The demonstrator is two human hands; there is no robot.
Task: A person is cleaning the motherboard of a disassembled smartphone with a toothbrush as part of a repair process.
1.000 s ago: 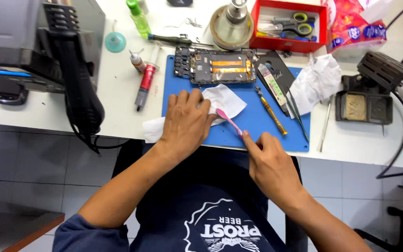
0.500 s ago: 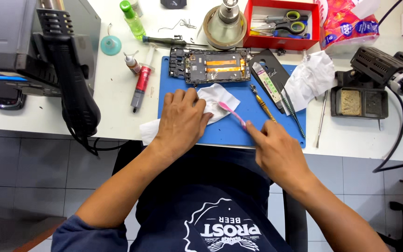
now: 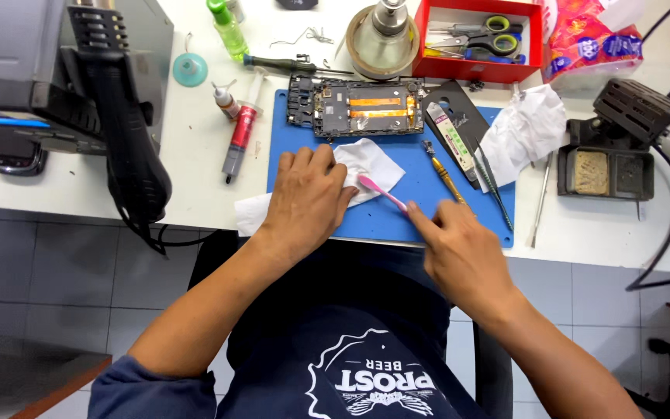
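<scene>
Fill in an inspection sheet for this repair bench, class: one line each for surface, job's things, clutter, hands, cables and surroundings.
Surface: white table with a blue mat on it.
Job's things: white tissue on the mat; pink brush touching it; opened phone frame behind.
Clutter: red tray of scissors, green bottle, syringe, crumpled wipe, yellow-handled tool.
Hands: left hand flat on the tissue; right hand holds the brush.
Cables: black cable over the right edge; another hangs below the hot-air handle.
Surroundings: grey tiled floor.

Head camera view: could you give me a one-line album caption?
Left hand presses white tissue on blue mat; right hand holds pink toothbrush.
</scene>
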